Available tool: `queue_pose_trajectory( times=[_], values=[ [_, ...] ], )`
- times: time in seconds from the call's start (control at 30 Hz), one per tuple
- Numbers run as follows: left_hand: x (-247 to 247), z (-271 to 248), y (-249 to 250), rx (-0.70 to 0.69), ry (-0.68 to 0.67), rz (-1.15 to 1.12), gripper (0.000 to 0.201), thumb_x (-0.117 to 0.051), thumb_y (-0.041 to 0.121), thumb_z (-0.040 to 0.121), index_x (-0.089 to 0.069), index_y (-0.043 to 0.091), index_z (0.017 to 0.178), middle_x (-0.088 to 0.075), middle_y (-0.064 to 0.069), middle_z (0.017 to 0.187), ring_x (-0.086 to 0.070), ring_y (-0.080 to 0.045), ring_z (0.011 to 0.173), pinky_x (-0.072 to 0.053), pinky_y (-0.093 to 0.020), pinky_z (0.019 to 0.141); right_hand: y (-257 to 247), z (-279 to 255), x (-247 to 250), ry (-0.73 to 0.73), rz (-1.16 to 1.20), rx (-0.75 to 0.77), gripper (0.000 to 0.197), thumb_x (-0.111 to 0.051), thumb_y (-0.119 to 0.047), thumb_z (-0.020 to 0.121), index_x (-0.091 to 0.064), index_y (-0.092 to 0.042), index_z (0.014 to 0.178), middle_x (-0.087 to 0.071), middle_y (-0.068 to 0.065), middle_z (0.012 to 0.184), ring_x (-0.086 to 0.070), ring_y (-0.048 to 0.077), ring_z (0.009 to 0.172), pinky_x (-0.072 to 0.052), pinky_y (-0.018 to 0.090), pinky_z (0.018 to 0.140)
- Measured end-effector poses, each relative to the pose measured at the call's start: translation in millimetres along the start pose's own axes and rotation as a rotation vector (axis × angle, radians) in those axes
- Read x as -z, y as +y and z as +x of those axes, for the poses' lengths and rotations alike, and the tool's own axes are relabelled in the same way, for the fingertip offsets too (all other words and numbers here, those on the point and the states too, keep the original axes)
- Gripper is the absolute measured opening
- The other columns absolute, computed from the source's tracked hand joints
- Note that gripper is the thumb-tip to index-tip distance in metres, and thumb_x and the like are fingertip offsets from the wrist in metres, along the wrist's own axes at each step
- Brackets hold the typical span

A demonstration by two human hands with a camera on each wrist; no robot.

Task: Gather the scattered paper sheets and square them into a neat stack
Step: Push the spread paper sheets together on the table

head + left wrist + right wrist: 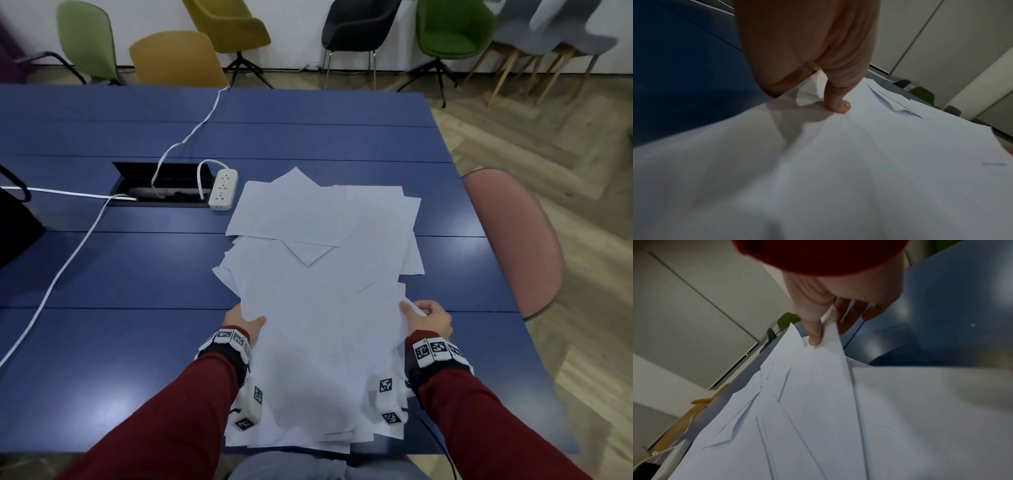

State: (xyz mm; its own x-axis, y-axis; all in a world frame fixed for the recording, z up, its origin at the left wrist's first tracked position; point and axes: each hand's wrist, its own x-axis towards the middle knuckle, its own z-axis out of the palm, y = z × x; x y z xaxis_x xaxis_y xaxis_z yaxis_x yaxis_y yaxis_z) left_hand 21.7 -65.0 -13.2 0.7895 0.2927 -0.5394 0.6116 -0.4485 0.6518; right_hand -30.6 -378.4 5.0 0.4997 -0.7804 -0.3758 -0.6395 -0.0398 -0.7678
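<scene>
A loose pile of white paper sheets (322, 308) lies askew on the blue table (120, 274), reaching from its middle to the near edge. My left hand (245, 323) grips the pile's left edge, thumb (837, 104) pressed on top and fingers hidden beneath the sheets (838, 162). My right hand (426, 320) pinches the right edge, thumb (815, 335) on top of the sheets (818, 410), fingers curled underneath. The sheets' corners stick out at different angles.
A white power strip (223, 190) with white cables (68, 263) lies left of the pile beside an open black cable hatch (161, 185). A pink chair (513, 240) stands at the table's right side. A black object (15, 226) sits at far left. Several chairs line the far wall.
</scene>
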Motion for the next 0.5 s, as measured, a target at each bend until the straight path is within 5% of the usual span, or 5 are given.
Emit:
queue_pose_trajectory(
  times=[0.07, 0.2, 0.3, 0.4, 0.5],
  values=[
    [0, -2, -1, 0.008, 0.000, 0.003, 0.049, -0.066, 0.011, 0.084, -0.052, 0.004, 0.130, -0.058, -0.014, 0.132, -0.054, -0.031, 0.122, -0.039, -0.034, 0.104, 0, -2, -1, -0.013, 0.015, 0.009, 0.011, -0.073, -0.024, 0.072, -0.066, -0.019, 0.079, -0.064, 0.003, 0.078, -0.063, 0.029, 0.085, -0.044, 0.029, 0.074],
    [2, -4, 1, 0.016, -0.024, -0.006, 0.049, -0.065, 0.012, 0.085, -0.051, 0.003, 0.131, -0.056, -0.013, 0.134, -0.053, -0.030, 0.123, -0.039, -0.032, 0.104, 9, -9, -14, -0.249, -0.075, 0.050, 0.032, -0.067, -0.017, 0.082, -0.063, -0.009, 0.113, -0.066, 0.014, 0.109, -0.061, 0.033, 0.103, -0.046, 0.034, 0.089],
    [4, -4, 1, 0.040, -0.058, -0.004, 0.047, -0.065, 0.015, 0.084, -0.053, 0.005, 0.129, -0.058, -0.010, 0.130, -0.055, -0.029, 0.120, -0.040, -0.032, 0.102, 11, -14, -15, -0.280, -0.135, 0.099, 0.043, -0.058, -0.005, 0.087, -0.054, -0.007, 0.130, -0.060, 0.016, 0.126, -0.056, 0.035, 0.116, -0.043, 0.033, 0.095],
    [4, 0, -4, 0.053, -0.080, -0.049, 0.038, -0.063, 0.010, 0.085, -0.059, 0.002, 0.122, -0.062, -0.013, 0.126, -0.060, -0.029, 0.114, -0.045, -0.032, 0.097, 13, -13, -12, -0.237, -0.146, 0.112, 0.044, -0.051, 0.000, 0.089, -0.051, -0.005, 0.133, -0.058, 0.016, 0.131, -0.054, 0.035, 0.118, -0.042, 0.032, 0.097],
    [3, 0, -4, 0.064, -0.055, -0.069, 0.035, -0.058, 0.005, 0.088, -0.058, -0.002, 0.123, -0.060, -0.016, 0.128, -0.059, -0.029, 0.113, -0.041, -0.027, 0.090, 15, -11, -12, -0.246, -0.188, 0.124, 0.040, -0.046, 0.003, 0.088, -0.058, -0.006, 0.125, -0.064, 0.017, 0.120, -0.058, 0.036, 0.105, -0.040, 0.026, 0.083]
  ],
)
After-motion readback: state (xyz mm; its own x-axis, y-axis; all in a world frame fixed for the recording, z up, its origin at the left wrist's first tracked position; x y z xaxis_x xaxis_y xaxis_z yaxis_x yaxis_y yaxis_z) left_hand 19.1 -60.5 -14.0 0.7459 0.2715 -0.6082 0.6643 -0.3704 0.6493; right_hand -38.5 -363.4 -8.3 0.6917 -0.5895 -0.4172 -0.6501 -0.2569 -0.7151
